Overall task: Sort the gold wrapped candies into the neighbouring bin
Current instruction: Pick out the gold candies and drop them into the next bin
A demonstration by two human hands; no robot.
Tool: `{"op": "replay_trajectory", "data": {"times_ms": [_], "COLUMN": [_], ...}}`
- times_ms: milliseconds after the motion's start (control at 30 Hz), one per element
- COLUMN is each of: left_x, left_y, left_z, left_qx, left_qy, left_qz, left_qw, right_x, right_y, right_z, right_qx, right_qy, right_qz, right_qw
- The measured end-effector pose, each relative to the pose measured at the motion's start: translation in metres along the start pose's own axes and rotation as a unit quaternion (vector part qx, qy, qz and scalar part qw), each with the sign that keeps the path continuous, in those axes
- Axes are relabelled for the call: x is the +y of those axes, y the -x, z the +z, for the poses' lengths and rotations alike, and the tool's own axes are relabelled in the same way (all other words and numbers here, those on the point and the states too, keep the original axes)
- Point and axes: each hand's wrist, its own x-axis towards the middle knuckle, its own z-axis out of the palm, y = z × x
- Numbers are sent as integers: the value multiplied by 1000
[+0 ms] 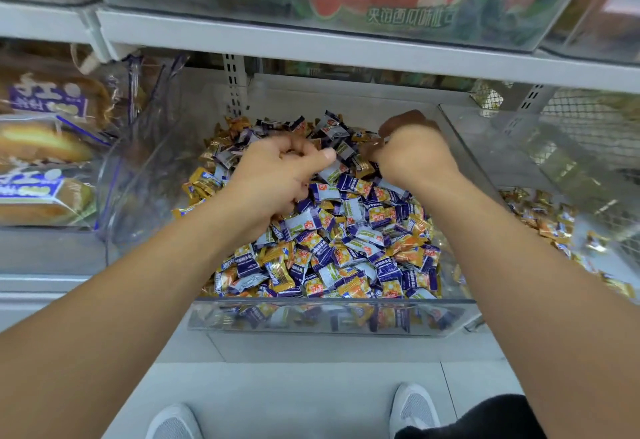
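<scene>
Hands (349, 165) curled, digging mid-frame in the clear plastic bin (332, 317) of mixed candies; contents unclear; gold-wrapped candies' neighbouring bin (540, 224) lies right, nearer my right hand (414, 154).

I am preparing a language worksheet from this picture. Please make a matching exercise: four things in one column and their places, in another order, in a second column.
Things:
1. mixed candy bin
2. gold candies
3. bread packs
4. shoes

Places:
A. on the floor, at the bottom
B. in the neighbouring bin on the right
C. in the middle, under both hands
D. on the shelf at the left

Pairs: 1-C, 2-B, 3-D, 4-A
</scene>
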Motion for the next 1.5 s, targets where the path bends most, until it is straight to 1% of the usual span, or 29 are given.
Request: {"op": "replay_trajectory", "data": {"times_ms": [33,67,167,233,333,367,433,467,533,600,667,767,867,933,1000,1067,1167,1200,1233,1267,1333,1400,1500], "left_x": [-3,-5,-8,-11,-13,-11,-6,-4,-4,-4,-4,-9,-14,-15,-17,-16,-8,-5,-2,-1,-4,-11,-17], "left_y": [1,3,7,7,5,5,7,9,13,15,15,14,15,14,11,9,5,4,4,6,13,16,15], "left_z": [0,-1,-3,-6,-12,-13,-14,-13,-5,4,10,18,31,37,37,31,14,9,6,7,18,31,39], "left_qx": [2,-4,-16,-8,0,-14,-86,-137,-231,-278,-287,-291,-288,-284,-296,-311,-292,-280,-277,-286,-305,-280,-256], "left_qy": [-76,-129,-204,-228,-240,-242,-271,-303,-366,-405,-432,-465,-526,-546,-530,-492,-407,-390,-384,-388,-440,-514,-581], "left_qz": [44,82,138,149,156,153,138,130,130,138,129,107,124,131,127,120,92,83,78,78,95,130,161], "left_qw": [996,988,969,962,958,958,949,934,892,860,845,829,790,777,784,804,861,873,877,873,839,800,756], "right_x": [-1,-1,2,1,0,1,4,5,5,2,-1,-2,2,5,6,6,7,8,10,13,18,21,25], "right_y": [-6,-9,-16,-14,-8,-5,0,1,4,9,14,16,18,25,34,43,57,61,65,69,75,78,82], "right_z": [6,10,16,7,-12,-16,-13,-8,3,8,8,5,-4,-12,-19,-28,-39,-41,-43,-44,-43,-41,-43], "right_qx": [-20,-28,-12,-14,-31,-31,-17,-17,-33,-34,-15,2,14,29,48,57,36,27,18,10,-4,-11,-7], "right_qy": [29,42,39,19,-99,-122,-93,-61,-19,6,29,27,8,-11,-34,-44,-68,-75,-80,-81,-75,-69,-67], "right_qz": [12,22,36,30,44,41,12,-1,-17,-31,-41,-51,-67,-70,-78,-92,-112,-115,-116,-117,-116,-113,-118], "right_qw": [999,998,999,999,994,991,995,998,999,999,999,998,998,997,995,993,991,990,990,990,990,991,991]}}
